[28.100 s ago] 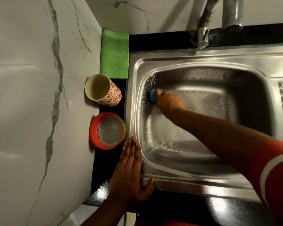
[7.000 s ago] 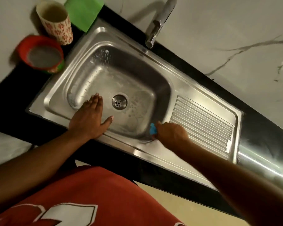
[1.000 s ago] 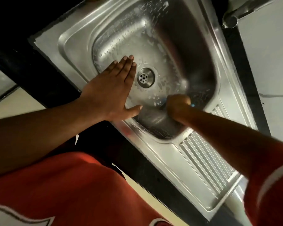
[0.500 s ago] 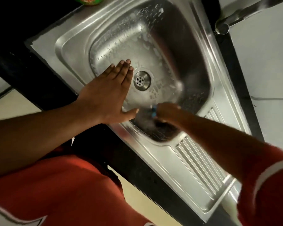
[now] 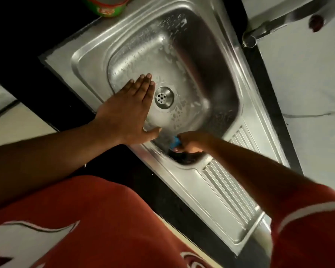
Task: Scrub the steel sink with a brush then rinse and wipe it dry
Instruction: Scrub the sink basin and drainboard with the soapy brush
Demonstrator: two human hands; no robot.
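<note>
My right hand (image 5: 190,143) covers all but a tip of the small blue scrubbing brush (image 5: 174,142), and the red-and-green round plastic tub (image 5: 106,6) is cut off by the top edge.

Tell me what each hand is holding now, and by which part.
The right hand grips a small blue scrubbing brush; its fingers hide most of it, so the exact part cannot be told. The left hand holds nothing, lying flat on the steel sink.
</note>
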